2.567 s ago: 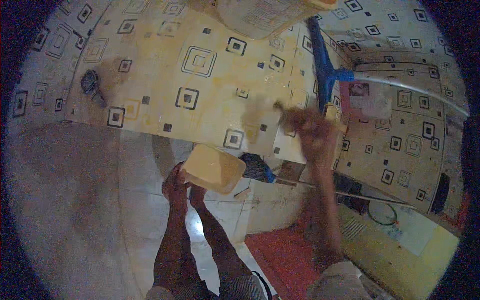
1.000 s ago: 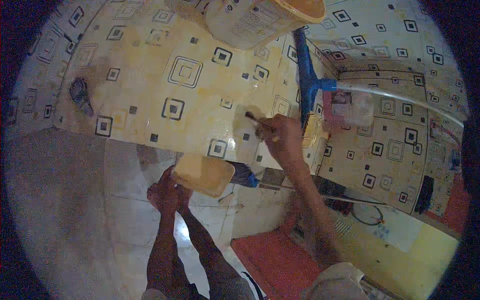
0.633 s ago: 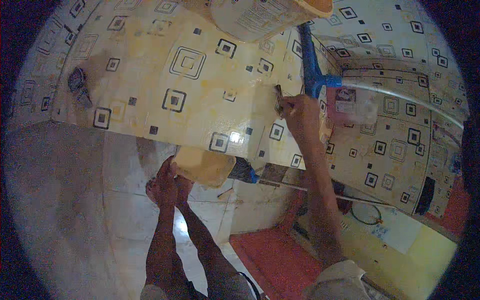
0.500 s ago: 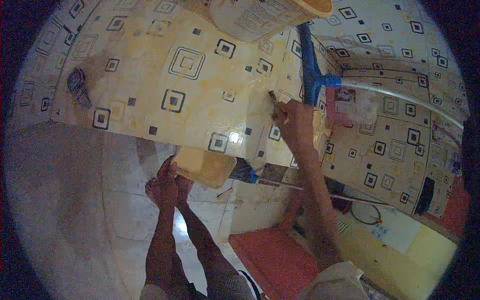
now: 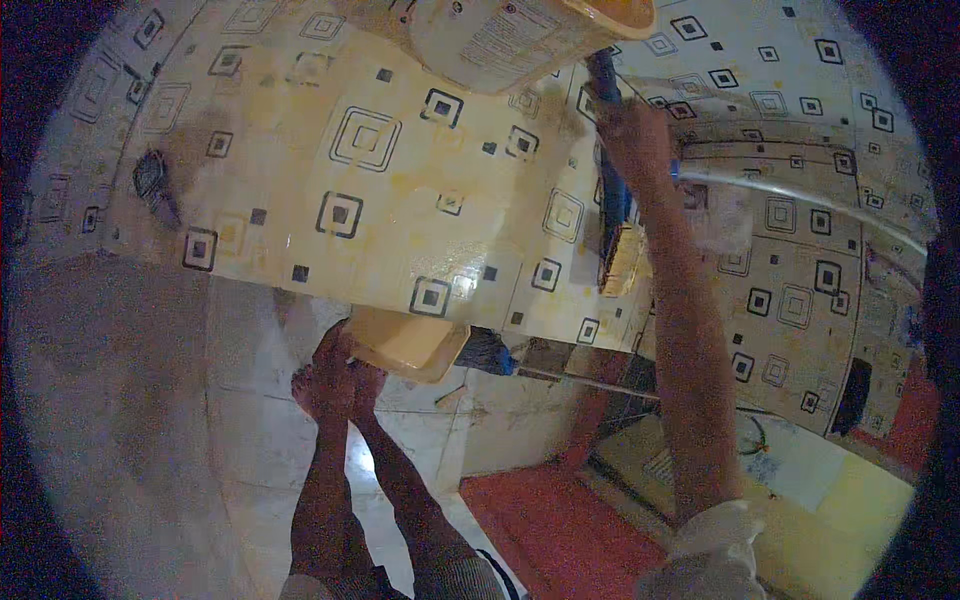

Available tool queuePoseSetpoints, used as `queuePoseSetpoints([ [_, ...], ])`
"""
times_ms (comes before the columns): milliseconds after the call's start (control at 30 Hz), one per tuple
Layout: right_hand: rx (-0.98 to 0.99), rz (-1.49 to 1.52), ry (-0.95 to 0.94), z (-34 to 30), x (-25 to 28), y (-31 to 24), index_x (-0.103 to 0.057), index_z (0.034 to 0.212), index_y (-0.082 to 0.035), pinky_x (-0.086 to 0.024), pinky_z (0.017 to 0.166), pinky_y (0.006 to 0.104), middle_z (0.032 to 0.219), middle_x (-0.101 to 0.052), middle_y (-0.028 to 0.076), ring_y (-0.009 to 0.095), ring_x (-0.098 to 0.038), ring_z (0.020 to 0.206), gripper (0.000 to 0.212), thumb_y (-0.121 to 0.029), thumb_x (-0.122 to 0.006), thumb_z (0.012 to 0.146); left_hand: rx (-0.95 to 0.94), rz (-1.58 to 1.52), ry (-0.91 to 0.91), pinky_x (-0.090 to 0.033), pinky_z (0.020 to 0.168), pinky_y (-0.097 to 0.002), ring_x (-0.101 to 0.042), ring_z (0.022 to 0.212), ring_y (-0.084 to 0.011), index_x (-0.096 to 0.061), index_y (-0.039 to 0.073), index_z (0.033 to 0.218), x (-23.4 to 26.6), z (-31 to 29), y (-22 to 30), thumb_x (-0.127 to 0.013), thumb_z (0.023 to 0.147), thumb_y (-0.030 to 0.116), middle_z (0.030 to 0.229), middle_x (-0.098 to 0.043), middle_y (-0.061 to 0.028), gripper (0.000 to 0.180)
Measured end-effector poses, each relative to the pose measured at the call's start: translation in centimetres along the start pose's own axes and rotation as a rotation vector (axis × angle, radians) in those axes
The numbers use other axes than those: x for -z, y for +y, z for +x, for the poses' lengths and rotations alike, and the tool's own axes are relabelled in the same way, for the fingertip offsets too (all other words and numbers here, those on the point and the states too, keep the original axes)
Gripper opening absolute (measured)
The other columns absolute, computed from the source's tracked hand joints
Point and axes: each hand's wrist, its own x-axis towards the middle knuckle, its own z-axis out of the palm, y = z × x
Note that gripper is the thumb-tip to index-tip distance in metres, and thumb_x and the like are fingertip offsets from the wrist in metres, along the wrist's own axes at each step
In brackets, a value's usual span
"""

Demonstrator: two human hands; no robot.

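My left hand (image 5: 333, 345) grips the left corner of a shallow yellowish plastic tray (image 5: 440, 370), held just under the front edge of a wet table with a square-patterned cover (image 5: 385, 275). My right hand (image 5: 638, 135) reaches over the far right part of the table, fingers curled. It covers part of the blue head (image 5: 614, 190) of a squeegee with a pale pole (image 5: 800, 190). What my right fingers hold, if anything, is hidden. Below that hand, by the squeegee head, is a yellow block-like thing (image 5: 626, 262), kind unclear.
A large pale bucket (image 5: 500, 45) stands at the table's far side. A dark wristwatch-like object (image 5: 153, 180) lies at the left. Below the table are a dark brush with a blue fitting (image 5: 485, 350), my feet and a red surface (image 5: 550, 515).
My right hand has moved away from me and to the right, from the tabletop to the squeegee head. The tray has shifted slightly and shows more of its inside.
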Motion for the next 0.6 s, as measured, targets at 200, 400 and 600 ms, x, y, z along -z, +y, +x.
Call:
queuePoseSetpoints([
  [200, 0.080, 0.156, 0.039, 2.5, -4.3, -1.7, -0.066, 0.074, -0.003, -0.048, 0.062, 0.0437, 0.067, -0.061, 0.016, 0.037, -0.060, 0.062, 0.010, -0.013, -0.064, 0.076, -0.113, -0.228, 0.049, -0.042, 0.091, -0.0356, -0.062, 0.099, -0.0206, -0.057, 0.023, 0.123, 0.7, -0.8, 0.7, -0.043, 0.093, 0.044, 0.114, -0.064, -0.0010, 0.039],
  [400, 0.178, 0.039, -0.010, -2.4, -5.0, -4.2, -0.063, 0.083, -0.003, -0.047, 0.065, 0.0449, 0.077, -0.057, 0.017, 0.036, -0.059, 0.072, 0.015, -0.002, -0.060, 0.069, 0.020, -0.770, -0.117, -0.052, 0.081, -0.0374, -0.055, 0.109, -0.0225, -0.052, 0.011, 0.126, 0.6, -0.9, 2.1, -0.058, 0.086, 0.026, 0.124, -0.055, -0.0081, 0.044],
  [600, 0.333, 0.131, -0.095, -6.4, -3.2, -6.8, -0.061, 0.080, -0.001, -0.048, 0.061, 0.0388, 0.079, -0.057, 0.016, 0.035, -0.060, 0.071, 0.012, 0.000, -0.060, 0.068, -0.275, 0.776, 0.057, -0.050, 0.083, -0.0399, -0.053, 0.114, -0.0231, -0.050, 0.016, 0.127, 0.3, -0.7, -2.0, -0.067, 0.077, 0.023, 0.131, -0.052, -0.0014, 0.053],
])
